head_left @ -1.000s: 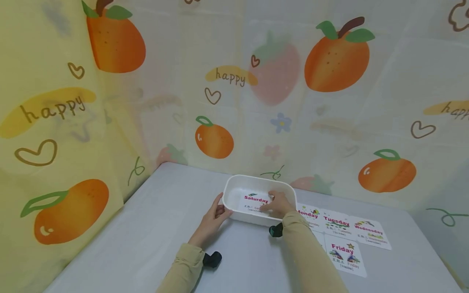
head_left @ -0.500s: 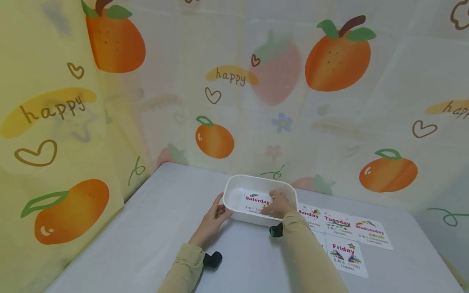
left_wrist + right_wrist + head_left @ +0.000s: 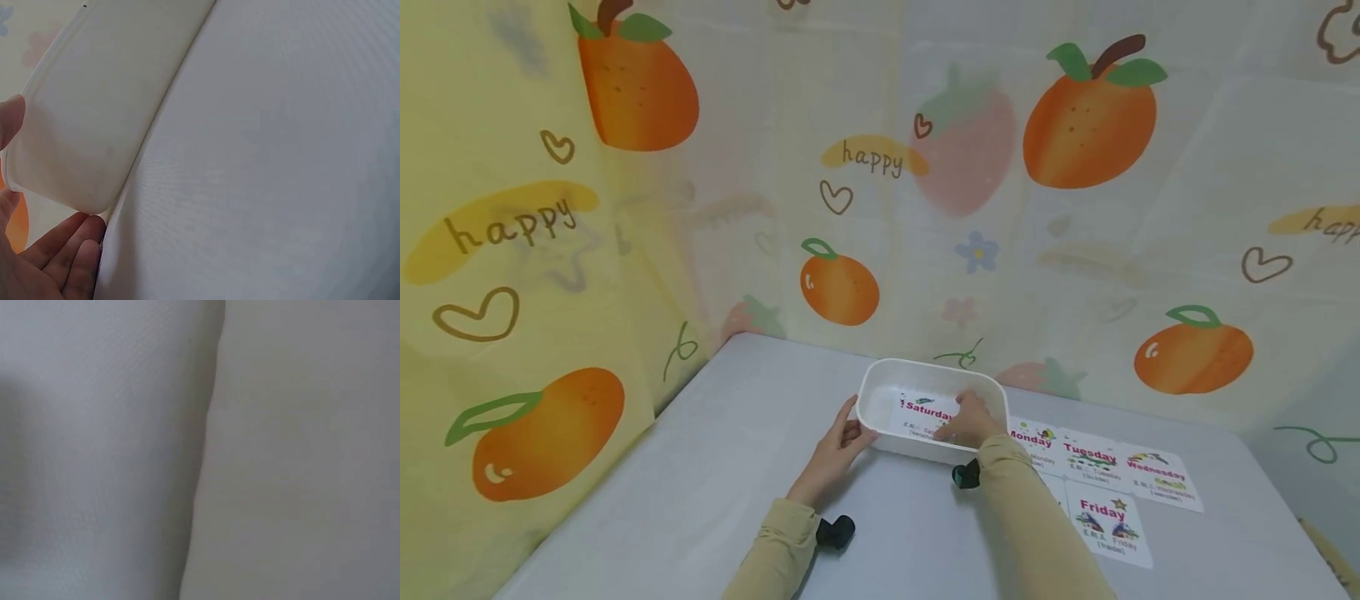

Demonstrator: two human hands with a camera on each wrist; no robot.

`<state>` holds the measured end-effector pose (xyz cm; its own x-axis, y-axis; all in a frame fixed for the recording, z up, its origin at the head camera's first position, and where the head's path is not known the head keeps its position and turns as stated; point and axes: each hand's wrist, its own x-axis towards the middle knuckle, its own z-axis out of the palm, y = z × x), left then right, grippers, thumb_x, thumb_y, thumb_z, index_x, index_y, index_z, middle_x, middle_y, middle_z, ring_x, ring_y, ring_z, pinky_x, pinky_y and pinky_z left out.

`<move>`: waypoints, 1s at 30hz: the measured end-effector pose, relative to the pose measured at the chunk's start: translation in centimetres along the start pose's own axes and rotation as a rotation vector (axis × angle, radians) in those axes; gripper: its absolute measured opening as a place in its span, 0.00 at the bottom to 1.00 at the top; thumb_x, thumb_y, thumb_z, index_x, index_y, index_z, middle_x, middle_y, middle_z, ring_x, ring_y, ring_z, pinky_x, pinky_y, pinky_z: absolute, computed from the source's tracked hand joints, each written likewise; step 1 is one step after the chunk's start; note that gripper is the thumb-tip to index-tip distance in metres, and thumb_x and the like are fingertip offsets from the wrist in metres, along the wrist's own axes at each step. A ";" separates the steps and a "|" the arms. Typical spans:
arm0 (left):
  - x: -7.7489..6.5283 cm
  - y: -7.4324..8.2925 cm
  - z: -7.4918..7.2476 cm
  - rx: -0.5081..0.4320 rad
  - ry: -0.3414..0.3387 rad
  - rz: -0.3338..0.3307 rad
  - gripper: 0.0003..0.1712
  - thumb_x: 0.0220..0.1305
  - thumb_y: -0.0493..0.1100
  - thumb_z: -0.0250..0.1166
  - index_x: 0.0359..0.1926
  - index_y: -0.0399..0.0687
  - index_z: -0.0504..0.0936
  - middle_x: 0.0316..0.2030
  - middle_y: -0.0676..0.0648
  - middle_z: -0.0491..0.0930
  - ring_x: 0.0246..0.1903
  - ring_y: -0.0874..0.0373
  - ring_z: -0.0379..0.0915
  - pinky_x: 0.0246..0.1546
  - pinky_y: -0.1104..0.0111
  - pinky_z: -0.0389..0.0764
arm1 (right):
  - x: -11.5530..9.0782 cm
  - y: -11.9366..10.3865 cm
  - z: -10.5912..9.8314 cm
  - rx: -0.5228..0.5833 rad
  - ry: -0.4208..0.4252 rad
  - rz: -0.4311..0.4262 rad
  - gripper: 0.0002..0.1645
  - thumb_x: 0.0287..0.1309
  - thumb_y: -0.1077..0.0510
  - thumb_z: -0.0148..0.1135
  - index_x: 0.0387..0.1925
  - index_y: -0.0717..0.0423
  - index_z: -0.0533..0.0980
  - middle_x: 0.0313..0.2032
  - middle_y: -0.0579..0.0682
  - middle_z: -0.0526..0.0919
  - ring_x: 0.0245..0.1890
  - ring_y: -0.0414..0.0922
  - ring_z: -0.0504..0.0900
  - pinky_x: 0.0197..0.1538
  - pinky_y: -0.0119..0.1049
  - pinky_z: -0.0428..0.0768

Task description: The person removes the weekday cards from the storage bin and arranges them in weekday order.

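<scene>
A white plastic box (image 3: 917, 451) stands on the table with a "Saturday" card (image 3: 917, 421) lying inside. My left hand (image 3: 835, 450) grips the box's left end; in the left wrist view the thumb (image 3: 11, 119) is at the rim and the other fingers are low against the end wall. My right hand (image 3: 972, 419) reaches over the front rim and pinches the card's right side between thumb and fingers, which hide part of its print. A sliver of red print from a card beneath shows at its left edge. The right wrist view holds only the box wall (image 3: 300, 450) and tablecloth.
To the right of the box lie cards in rows: "Monday" (image 3: 1033, 446), "Tuesday" (image 3: 1090, 460), "Wednesday" (image 3: 1157, 479), and in front "Friday" (image 3: 1108, 525). Another card beside "Friday" is mostly behind the right sleeve (image 3: 1037, 525). A fruit-print curtain (image 3: 760, 275) borders the table.
The "Saturday" card has slid slightly right under the right hand, and a bit of red print has come into view at its left. The left hand and box stay in place.
</scene>
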<state>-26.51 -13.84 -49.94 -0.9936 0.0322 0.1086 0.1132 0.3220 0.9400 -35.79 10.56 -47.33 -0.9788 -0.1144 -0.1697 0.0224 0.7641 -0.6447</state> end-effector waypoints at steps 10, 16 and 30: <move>-0.1 0.7 -0.4 -0.005 0.000 -0.007 0.41 0.63 0.47 0.61 0.71 0.49 0.51 0.50 0.38 0.70 0.50 0.44 0.69 0.48 0.52 0.72 | -0.5 -1.1 -0.4 0.121 0.014 -0.009 0.50 0.33 0.66 0.76 0.58 0.68 0.57 0.47 0.63 0.70 0.49 0.56 0.69 0.58 0.49 0.64; 0.0 0.5 -0.2 -0.007 -0.003 -0.009 0.41 0.63 0.50 0.61 0.71 0.51 0.51 0.52 0.38 0.71 0.50 0.45 0.70 0.48 0.54 0.72 | -0.7 -1.6 -0.7 0.072 0.016 -0.033 0.48 0.36 0.69 0.72 0.60 0.69 0.56 0.52 0.68 0.69 0.52 0.59 0.69 0.58 0.50 0.64; 0.2 -0.1 -0.1 0.000 0.005 -0.016 0.43 0.61 0.56 0.61 0.71 0.56 0.51 0.52 0.39 0.71 0.51 0.46 0.69 0.50 0.55 0.72 | -1.9 -1.7 -1.6 0.103 0.138 -0.106 0.41 0.45 0.72 0.64 0.61 0.68 0.57 0.44 0.65 0.73 0.41 0.54 0.75 0.44 0.44 0.76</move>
<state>-26.73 -13.92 -49.95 -0.9952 0.0225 0.0956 0.0977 0.3228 0.9414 -34.32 10.44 -44.72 -0.9953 -0.0973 0.0025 -0.0685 0.6822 -0.7279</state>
